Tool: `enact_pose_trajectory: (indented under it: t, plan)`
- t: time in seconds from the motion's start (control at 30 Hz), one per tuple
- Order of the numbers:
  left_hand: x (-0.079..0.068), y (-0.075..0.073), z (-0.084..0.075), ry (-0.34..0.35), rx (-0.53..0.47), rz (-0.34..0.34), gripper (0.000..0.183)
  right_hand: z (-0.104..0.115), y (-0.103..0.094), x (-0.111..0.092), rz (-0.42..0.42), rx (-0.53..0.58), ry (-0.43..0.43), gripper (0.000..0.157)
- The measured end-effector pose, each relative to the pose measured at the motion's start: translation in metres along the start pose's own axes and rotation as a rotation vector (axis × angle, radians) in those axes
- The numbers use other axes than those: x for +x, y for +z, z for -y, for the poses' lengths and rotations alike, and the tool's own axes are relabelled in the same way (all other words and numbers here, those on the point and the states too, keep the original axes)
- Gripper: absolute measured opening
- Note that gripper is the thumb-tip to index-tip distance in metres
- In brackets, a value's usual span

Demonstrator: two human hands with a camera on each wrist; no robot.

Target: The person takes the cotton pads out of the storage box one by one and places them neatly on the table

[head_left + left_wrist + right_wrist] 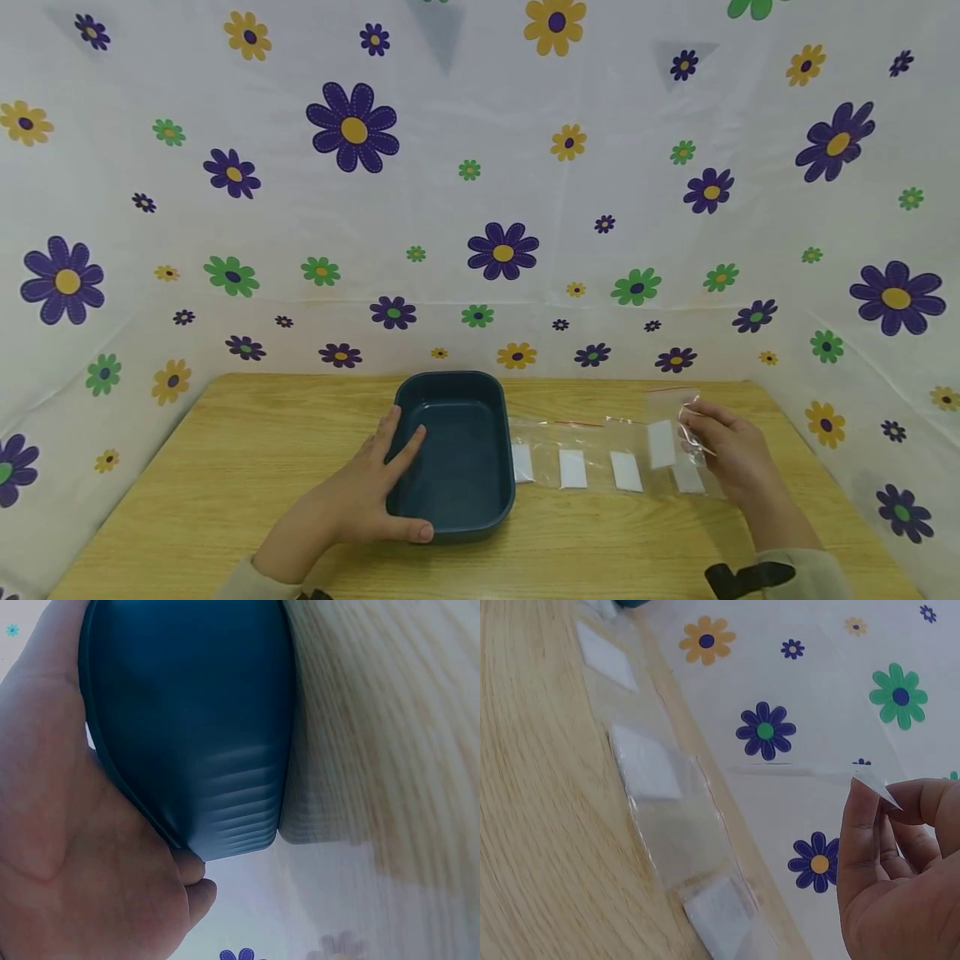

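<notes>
My left hand (pixel 367 492) rests on the left side of a dark blue rectangular dish (pixel 495 500), fingers spread over its rim and thumb along the near end. In the left wrist view the palm lies along the dish's wall (pixel 202 735). My right hand (pixel 738 454) pinches the edge of a clear zip bag (pixel 662 444) between thumb and fingers, raised above the table. This bag has a red line along its top and a white rectangular piece inside. In the right wrist view the right hand (pixel 900 862) holds the bag's corner, seen nearly edge-on.
Several similar clear bags with white pieces lie in a row right of the dish, among them one bag (pixel 573 469) and another bag (pixel 626 472). The wood-grain table (pixel 225 467) is enclosed by a white flowered cloth (pixel 420 208) at the back and sides.
</notes>
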State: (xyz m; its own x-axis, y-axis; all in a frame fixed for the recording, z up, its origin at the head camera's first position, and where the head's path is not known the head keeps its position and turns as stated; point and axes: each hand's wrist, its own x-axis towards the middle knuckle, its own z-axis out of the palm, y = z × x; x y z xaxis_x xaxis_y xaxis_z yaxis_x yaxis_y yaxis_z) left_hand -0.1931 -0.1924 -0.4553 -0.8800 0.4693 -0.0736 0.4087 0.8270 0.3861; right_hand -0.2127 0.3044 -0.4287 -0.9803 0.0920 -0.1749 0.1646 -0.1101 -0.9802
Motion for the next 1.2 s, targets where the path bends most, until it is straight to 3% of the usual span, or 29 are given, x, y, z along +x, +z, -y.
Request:
enact_pose_trajectory:
  t: [0.33,1.2]
  plan:
    - [0.000,0.001,0.001,-0.001,-0.001,-0.005,0.123,-0.001,-0.020,0.000,-0.014,0.098,0.042,0.011]
    - [-0.002,0.001,0.000,0.007,-0.006,-0.009,0.122,-0.007,-0.066,0.000,-0.060,0.139,0.089,0.022]
